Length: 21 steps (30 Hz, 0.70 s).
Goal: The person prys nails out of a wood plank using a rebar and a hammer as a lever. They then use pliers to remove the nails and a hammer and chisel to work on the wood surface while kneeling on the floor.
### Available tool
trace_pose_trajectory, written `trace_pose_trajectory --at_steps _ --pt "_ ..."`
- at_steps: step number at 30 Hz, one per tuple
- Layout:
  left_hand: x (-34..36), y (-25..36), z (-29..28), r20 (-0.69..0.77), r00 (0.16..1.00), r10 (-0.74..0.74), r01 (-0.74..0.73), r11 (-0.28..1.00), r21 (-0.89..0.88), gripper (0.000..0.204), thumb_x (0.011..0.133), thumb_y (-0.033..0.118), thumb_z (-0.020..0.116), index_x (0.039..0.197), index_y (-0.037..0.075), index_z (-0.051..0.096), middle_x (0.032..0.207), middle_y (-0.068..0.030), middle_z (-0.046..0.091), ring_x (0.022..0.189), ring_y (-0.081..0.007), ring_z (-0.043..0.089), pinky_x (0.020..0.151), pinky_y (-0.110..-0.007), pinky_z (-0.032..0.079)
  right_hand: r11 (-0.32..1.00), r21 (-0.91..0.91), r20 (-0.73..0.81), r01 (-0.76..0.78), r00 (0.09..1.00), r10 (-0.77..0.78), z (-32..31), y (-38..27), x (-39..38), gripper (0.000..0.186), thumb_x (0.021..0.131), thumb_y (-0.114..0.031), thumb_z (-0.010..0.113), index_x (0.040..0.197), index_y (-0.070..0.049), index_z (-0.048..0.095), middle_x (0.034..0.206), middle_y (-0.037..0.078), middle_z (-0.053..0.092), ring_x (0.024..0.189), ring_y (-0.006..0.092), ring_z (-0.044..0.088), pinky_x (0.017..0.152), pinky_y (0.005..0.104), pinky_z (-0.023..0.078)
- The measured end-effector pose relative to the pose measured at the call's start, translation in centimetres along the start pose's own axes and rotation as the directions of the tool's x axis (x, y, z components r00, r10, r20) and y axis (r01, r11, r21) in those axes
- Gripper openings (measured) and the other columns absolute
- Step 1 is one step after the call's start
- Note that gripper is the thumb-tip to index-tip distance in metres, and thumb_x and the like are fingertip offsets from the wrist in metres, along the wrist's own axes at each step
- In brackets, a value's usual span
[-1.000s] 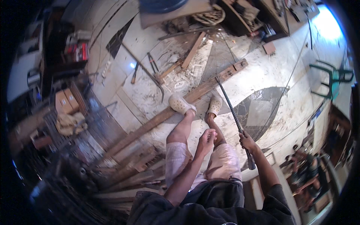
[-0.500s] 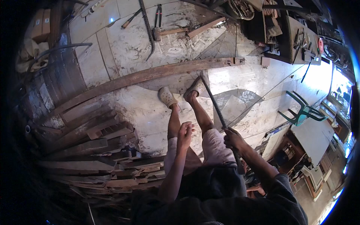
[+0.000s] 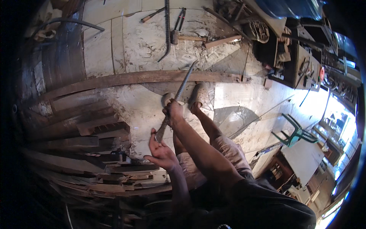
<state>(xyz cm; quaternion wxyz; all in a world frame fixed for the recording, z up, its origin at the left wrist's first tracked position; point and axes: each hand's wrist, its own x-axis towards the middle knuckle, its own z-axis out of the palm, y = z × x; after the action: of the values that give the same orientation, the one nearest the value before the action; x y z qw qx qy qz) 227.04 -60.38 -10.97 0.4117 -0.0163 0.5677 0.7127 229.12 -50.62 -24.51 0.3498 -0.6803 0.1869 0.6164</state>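
Note:
A dark ribbed steel bar (image 3: 183, 84) slants across the middle, its thin tip at the top over the long wooden beam (image 3: 145, 78). My right hand (image 3: 175, 113) is closed round the bar below its middle. The bar's wider lower end comes down to the fingers of my left hand (image 3: 163, 155). That hand is open, palm up, thumb spread out to the side; whether its fingertips touch the bar I cannot tell. My feet, in beige clogs (image 3: 198, 95), stand on the near side of the beam.
Stacked timber (image 3: 87, 164) fills the lower left. Beyond the beam lie a hammer (image 3: 187, 38), bolt cutters or long pliers (image 3: 180, 19), a second ribbed bar (image 3: 167, 34) with a bent end and a wood offcut (image 3: 223, 41). A green plastic chair (image 3: 293, 131) stands to the right.
My right hand has swung the bar from my right side to the front left, across the beam. My left hand has moved down and left, opening beside the bar's lower end.

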Motion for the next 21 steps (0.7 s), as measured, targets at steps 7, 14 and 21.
trace_pose_trajectory --at_steps 7,14,21 --pt "12.0 -4.3 2.0 -0.468 0.872 0.144 -0.052 0.978 0.204 0.025 0.095 0.023 0.049 0.081 0.002 0.050 0.092 -0.0092 0.057 0.088 -0.0150 0.054 0.083 -0.030 0.043 0.989 -0.090 0.168 -0.114 0.977 0.128 5.2 3.0 5.6 0.023 0.094 -0.021 0.041 0.094 0.001 0.047 0.081 0.013 0.054 0.066 0.0263 0.059 0.061 0.0397 0.053" --pt "33.6 -10.2 -11.8 -0.393 0.900 0.186 -0.156 0.982 0.105 0.026 0.096 0.029 0.051 0.085 0.006 0.053 0.082 -0.0039 0.057 0.080 -0.0138 0.056 0.072 -0.026 0.050 -0.114 -0.547 0.830 0.829 0.555 0.057 0.0 -7.4 21.4 0.037 0.088 -0.019 0.063 0.118 0.001 0.054 0.113 0.018 0.059 0.096 0.0267 0.065 0.074 0.0332 0.054" --pt "52.0 -18.0 -7.3 -0.291 0.952 0.090 -0.030 0.978 0.207 0.028 0.094 0.034 0.055 0.100 0.007 0.056 0.086 -0.0046 0.059 0.085 -0.0164 0.057 0.078 -0.028 0.049 -0.599 -0.426 0.900 0.678 0.251 -0.356 10.1 -28.2 49.9 0.030 0.086 -0.024 0.061 0.108 -0.002 0.058 0.087 0.022 0.066 0.081 0.0374 0.066 0.069 0.0450 0.051"
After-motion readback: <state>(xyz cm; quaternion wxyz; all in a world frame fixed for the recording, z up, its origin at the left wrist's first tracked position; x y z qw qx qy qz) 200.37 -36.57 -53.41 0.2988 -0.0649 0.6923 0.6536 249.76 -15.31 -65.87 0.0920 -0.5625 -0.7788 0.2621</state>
